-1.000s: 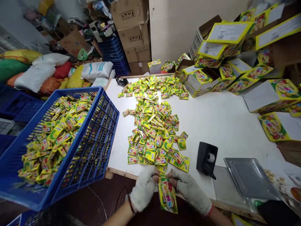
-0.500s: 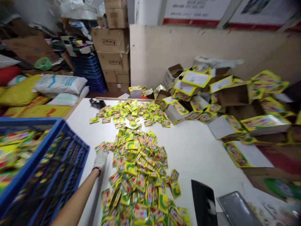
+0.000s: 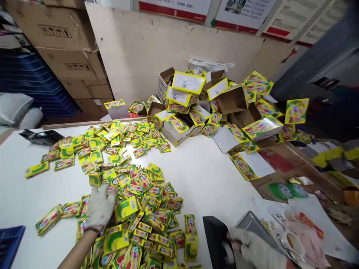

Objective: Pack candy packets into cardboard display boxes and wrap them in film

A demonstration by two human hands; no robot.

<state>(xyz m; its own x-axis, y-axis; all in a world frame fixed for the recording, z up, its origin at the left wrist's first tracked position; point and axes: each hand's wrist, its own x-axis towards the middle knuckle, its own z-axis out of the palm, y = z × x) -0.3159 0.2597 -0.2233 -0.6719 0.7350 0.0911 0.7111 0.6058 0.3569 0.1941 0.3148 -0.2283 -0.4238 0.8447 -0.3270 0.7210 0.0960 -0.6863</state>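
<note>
My left hand (image 3: 100, 209), in a white knit glove, rests on the left side of a heap of small yellow-green packets (image 3: 146, 201). Its fingers are spread and touch the packets. At the lower right my right hand (image 3: 256, 246), gloved with bare fingertips, is at the right edge of a black plastic scoop-like piece (image 3: 214, 239). Motion blur hides whether its fingers close on that edge. A second group of the packets (image 3: 95, 145) lies farther back and joins the heap. A few packets lie loose to the left of my left hand.
Opened yellow display boxes (image 3: 187, 97) are piled at the back right. A grey metal tray (image 3: 249, 220) and a cup (image 3: 294, 243) are beside my right hand. A black object (image 3: 42, 137) lies at the far left, and a blue crate (image 3: 11, 239) is at the left edge.
The view has swung right and closer. My left hand has moved from the heap's left edge onto it. My right hand has come into view beside the black piece.
</note>
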